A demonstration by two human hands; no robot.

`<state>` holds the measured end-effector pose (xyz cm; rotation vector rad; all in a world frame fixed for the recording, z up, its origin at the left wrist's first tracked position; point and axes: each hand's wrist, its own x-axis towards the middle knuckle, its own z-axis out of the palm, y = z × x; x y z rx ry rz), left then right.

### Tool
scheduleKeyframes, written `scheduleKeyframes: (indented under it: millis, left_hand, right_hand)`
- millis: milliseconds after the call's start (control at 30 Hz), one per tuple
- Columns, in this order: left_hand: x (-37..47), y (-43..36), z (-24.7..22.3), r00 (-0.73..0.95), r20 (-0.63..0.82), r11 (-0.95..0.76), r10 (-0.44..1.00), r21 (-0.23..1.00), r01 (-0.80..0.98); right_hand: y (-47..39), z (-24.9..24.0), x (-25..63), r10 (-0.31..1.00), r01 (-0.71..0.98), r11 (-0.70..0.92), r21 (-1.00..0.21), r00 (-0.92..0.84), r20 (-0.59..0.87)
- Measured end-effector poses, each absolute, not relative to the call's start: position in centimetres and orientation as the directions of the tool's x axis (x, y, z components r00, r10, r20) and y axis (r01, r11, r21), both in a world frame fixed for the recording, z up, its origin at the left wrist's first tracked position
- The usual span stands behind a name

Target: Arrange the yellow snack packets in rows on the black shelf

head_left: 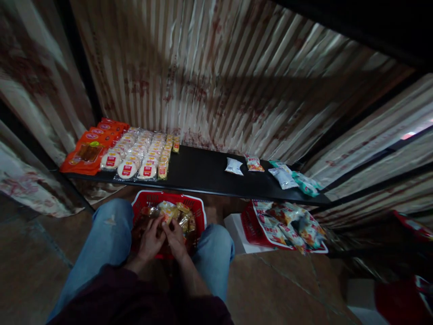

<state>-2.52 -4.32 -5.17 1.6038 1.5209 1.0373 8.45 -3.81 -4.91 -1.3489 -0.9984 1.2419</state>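
Note:
Between my knees stands a red plastic basket (202,212) holding several small snacks in gold and clear wrappers (184,219). My left hand (151,238) and my right hand (175,238) are together over it, fingertips almost meeting. Their fingers are bent around a small wrapped snack (166,217), mostly covered by the fingers. Ahead, on a black shelf (199,169), rows of round white crackers in clear packs (137,155) lie beside a row of gold-wrapped snacks (164,160). Orange snack bags (89,151) overlap at the shelf's left end.
On the shelf's right part lie a small white packet (234,166), a red and orange packet (253,163), a silvery packet (283,178) and green packets (306,183). Below, a second red basket (249,225) full of snack bags rests on a white box (235,232). Striped curtains (203,67) hang behind.

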Motion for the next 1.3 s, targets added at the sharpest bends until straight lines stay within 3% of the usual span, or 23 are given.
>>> scheduleKeyframes:
  millis: [200,500,767,933,1100,1300]
  left_hand:
    - [-2.1,-4.4,-4.3,-0.022,0.133,-0.112,0.991,0.900,0.421]
    - [-1.1,-3.1,-3.7,-0.095,0.104,-0.061,0.990,0.925,0.374]
    - [0.1,-1.9,-0.9,-0.085,0.129,-0.096,0.988,0.943,0.318]
    - [0.6,-0.1,1.5,-0.066,0.165,-0.139,0.984,0.945,0.297]
    - [1.4,2.8,2.9,-0.051,0.216,-0.191,0.975,0.934,0.302]
    - [2.4,5.9,4.0,-0.069,0.219,-0.190,0.973,0.937,0.293]
  right_hand:
    - [-3.9,-4.2,8.8,0.975,0.088,-0.085,-0.992,0.211,-0.065]
    - [-2.8,-3.6,9.6,0.923,0.154,-0.055,-0.987,0.385,0.009]
    - [-1.4,-0.3,10.3,0.925,0.213,0.055,-0.975,0.356,0.130]
    - [0.3,1.9,10.6,0.933,0.253,0.035,-0.967,0.338,0.122]
    - [3.0,3.3,11.1,0.905,0.352,0.066,-0.934,0.373,0.205]
    - [6.4,3.9,11.8,0.908,0.320,0.055,-0.946,0.379,0.181]
